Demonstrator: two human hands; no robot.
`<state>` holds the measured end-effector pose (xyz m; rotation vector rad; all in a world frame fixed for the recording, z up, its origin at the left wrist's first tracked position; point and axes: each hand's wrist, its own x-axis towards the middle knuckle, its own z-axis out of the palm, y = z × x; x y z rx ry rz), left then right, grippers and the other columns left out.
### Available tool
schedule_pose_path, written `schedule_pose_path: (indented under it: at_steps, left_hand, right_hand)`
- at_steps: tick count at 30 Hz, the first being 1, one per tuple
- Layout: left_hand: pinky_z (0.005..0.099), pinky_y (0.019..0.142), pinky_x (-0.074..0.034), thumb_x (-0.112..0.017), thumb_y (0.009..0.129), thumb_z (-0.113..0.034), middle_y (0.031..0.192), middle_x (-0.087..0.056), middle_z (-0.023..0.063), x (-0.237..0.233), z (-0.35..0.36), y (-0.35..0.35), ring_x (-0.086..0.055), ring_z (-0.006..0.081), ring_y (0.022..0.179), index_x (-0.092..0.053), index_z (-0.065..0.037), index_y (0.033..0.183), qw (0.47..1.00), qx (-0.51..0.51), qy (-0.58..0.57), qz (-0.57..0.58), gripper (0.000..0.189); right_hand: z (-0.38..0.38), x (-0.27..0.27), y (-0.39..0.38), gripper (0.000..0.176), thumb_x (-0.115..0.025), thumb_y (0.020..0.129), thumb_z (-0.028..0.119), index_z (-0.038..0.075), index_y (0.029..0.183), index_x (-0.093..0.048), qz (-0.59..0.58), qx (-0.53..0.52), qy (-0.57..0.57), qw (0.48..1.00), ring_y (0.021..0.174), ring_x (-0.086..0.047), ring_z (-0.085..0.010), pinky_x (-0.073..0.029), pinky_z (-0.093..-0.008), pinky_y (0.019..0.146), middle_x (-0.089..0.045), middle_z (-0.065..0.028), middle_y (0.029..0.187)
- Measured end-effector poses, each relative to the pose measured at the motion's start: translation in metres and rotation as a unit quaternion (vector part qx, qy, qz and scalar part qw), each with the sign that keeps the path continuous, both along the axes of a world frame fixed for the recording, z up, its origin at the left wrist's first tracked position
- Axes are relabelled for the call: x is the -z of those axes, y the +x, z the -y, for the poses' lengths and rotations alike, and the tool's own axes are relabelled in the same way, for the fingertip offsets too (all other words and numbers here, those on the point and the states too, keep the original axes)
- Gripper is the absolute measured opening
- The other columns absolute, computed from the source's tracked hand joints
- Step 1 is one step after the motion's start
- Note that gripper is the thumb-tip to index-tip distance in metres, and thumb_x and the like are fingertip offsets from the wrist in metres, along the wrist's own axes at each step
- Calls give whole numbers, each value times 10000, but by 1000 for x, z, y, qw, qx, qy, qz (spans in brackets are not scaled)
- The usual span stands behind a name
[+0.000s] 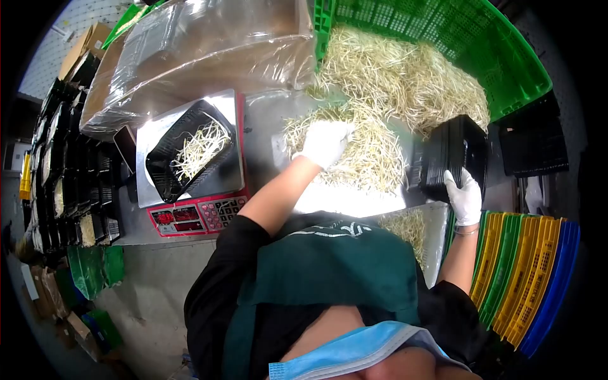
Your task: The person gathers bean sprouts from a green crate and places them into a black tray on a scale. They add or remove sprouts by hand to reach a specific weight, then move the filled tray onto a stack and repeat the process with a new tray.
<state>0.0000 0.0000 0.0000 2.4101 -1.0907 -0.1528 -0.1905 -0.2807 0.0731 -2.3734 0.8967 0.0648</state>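
My left hand (326, 144), in a white glove, is pressed into a loose pile of bean sprouts (373, 161) on the work surface. Its fingers are curled down into the sprouts and partly hidden. My right hand (465, 197), also gloved, grips the near end of a stack of black plastic trays (453, 155), thumb and fingers on its edges. To the left, a black tray (166, 166) with some sprouts in it sits tilted on the steel plate of a red digital scale (196, 218).
A green crate (519, 69) spills a large heap of sprouts at the back. A plastic-lined box (202, 69) stands behind the scale. Filled black trays (63, 164) are stacked at far left. Yellow, green and blue crates (525, 272) stand at right.
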Motion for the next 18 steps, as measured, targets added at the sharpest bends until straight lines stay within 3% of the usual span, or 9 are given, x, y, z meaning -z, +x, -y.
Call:
schedule_pose_path:
  at_steps: [3, 5, 7, 9, 10, 13, 15, 16, 18]
  left_hand:
    - [401, 849, -501, -656, 789, -119, 1009, -673, 159, 11, -16, -48, -650, 298, 915, -675, -78, 1061, 995, -66, -35, -67, 275]
    - [342, 760, -515, -628, 784, -107, 932, -669, 91, 45, -34, -41, -647, 246, 839, -677, -120, 1011, 943, -118, -310, -12, 232]
    - [379, 877, -464, -666, 768, -119, 1048, -658, 141, 26, -47, -38, -614, 298, 997, -672, -98, 1079, 958, -110, -261, -52, 312]
    - [467, 1031, -332, -704, 731, -181, 1304, -519, 176, 6, -47, -40, -469, 344, 1213, -624, -103, 1170, 972, -167, -155, 60, 454]
    - [518, 1104, -186, -766, 672, -333, 1483, -268, 214, 14, -48, -33, -259, 401, 1352, -443, -142, 1372, 982, -165, -91, 0, 794]
    - [504, 1117, -205, -788, 611, -466, 1513, -143, 237, 11, -46, -29, -162, 452, 1373, -190, -149, 1486, 982, -179, 3, -61, 1106]
    - [547, 1117, -167, -778, 587, -547, 1518, -102, 250, 21, -50, -31, -141, 469, 1375, -68, -99, 1498, 992, -77, -1, -104, 1239]
    - [523, 1130, -141, -806, 567, -507, 1518, -97, 251, 30, -51, -36, -112, 445, 1390, -84, -104, 1500, 996, -45, 14, -72, 1247]
    - [499, 1144, -115, -834, 547, -467, 1517, -92, 252, 39, -51, -51, -83, 422, 1406, -99, -109, 1501, 999, -14, 27, -44, 1257]
  right_hand:
    - [-25, -32, -2, 669, -787, 689, 35, 14, 1293, -500, 339, -174, -241, 892, 1162, -555, -321, -409, -359, 1015, -571, -187, 1255]
    - [-75, -54, 42, 589, -792, 695, 63, 18, 1234, -560, 371, -169, -115, 906, 1172, -546, -316, -411, -369, 1022, -586, -193, 1224]
    - [-99, -20, 90, 510, -719, 809, 282, 68, 1247, -571, 331, -261, -61, 905, 1162, -553, -296, -421, -360, 1004, -602, -143, 1217]
    - [-117, 19, 145, 575, -589, 859, 506, 175, 1324, -526, 177, -311, 71, 931, 1248, -469, -316, -362, -379, 1050, -510, -156, 1342]
    - [-112, 49, 178, 603, -561, 856, 547, 181, 1333, -517, 168, -346, -13, 923, 1262, -450, -326, -343, -388, 1061, -490, -158, 1362]
    - [-89, 101, 202, 646, -479, 857, 626, 203, 1345, -507, 50, -337, -154, 928, 1303, -407, -332, -308, -404, 1084, -450, -171, 1399]
    - [-77, 99, 180, 487, -543, 876, 518, 96, 1098, -640, 34, -284, 113, 952, 996, -588, -284, -442, -369, 898, -618, -148, 1080]
    - [-74, 94, 153, 427, -605, 855, 440, 53, 1035, -621, 91, -336, 259, 901, 827, -583, -268, -461, -365, 814, -610, -112, 915]
    - [-85, 77, 87, 666, -684, 749, 453, 39, 1248, -530, 174, -329, 4, 928, 1199, -491, -339, -365, -415, 1038, -553, -209, 1224]
